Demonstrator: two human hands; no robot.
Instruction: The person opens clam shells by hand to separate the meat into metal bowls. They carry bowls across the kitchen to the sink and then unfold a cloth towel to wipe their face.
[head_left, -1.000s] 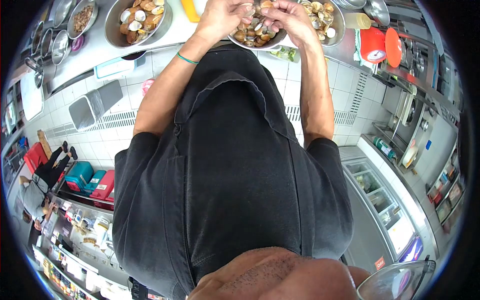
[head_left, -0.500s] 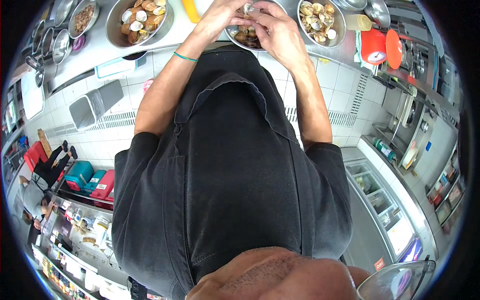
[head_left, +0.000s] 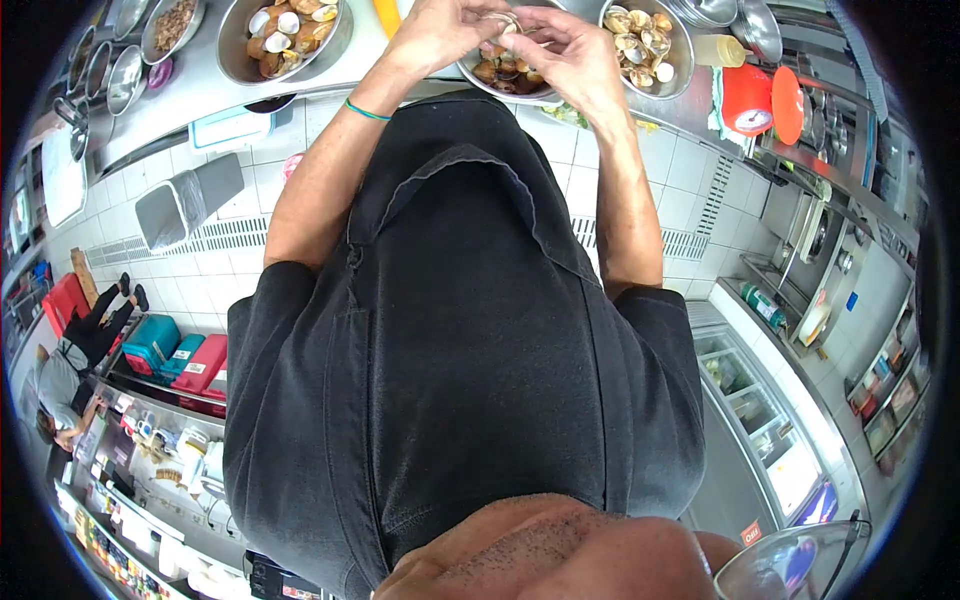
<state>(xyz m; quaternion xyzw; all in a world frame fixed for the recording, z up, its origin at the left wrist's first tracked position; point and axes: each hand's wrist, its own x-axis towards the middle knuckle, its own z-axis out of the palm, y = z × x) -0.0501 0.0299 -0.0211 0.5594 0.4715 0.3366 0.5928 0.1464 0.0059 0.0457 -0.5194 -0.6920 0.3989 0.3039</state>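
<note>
Your left hand (head_left: 440,32) and right hand (head_left: 570,50) meet over the middle steel bowl (head_left: 500,82) of clams, fingers of both pinched together on one clam (head_left: 507,27) held just above the pile. A second bowl of clams (head_left: 645,45) sits beside your right hand; a third (head_left: 285,35) lies past your left. Red kitchen scale (head_left: 750,100) stands further right.

I see brown, tan and cream clams (head_left: 507,70) in a silver steel bowl (head_left: 478,82) at the surface's near edge. The bowl of clams (head_left: 285,28) toward the left end shows the same browns mixed with white shells. A teal band (head_left: 366,111) circles the wrist by it. My shirt (head_left: 450,330) is plain black. A red scale (head_left: 750,100) sits at the right end, a yellow-orange bottle (head_left: 385,14) at the far edge. The floor (head_left: 250,240) is white tile with grey grout lines; a grey bin (head_left: 185,205) stands on it.
</note>
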